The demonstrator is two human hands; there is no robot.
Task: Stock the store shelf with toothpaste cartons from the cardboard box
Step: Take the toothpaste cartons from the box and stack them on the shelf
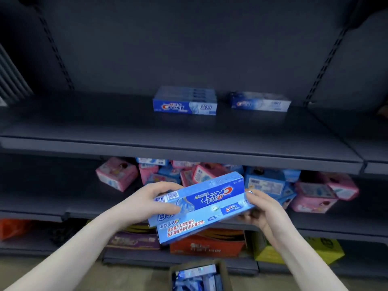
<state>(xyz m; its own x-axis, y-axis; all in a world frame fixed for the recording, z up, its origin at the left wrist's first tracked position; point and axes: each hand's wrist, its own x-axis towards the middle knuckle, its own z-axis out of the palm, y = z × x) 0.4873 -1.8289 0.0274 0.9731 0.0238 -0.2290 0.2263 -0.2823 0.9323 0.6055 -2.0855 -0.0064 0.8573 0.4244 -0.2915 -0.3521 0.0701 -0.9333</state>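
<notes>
Both my hands hold a small stack of blue toothpaste cartons (201, 204) in front of the shelves, tilted up to the right. My left hand (155, 196) grips its left end and my right hand (260, 211) grips its right end. On the dark upper shelf (105, 127), near the back, a group of blue toothpaste cartons (184, 101) lies in a row. A separate carton (260, 101) lies just to their right. The cardboard box (199, 276) sits on the floor at the bottom edge, with more blue cartons inside.
Pink and blue packages (273, 185) are piled on the shelf below. The bottom shelf holds an orange box (207, 244), a purple box (132, 240) and a yellow box (273, 248). Slotted uprights (56, 51) flank the bay.
</notes>
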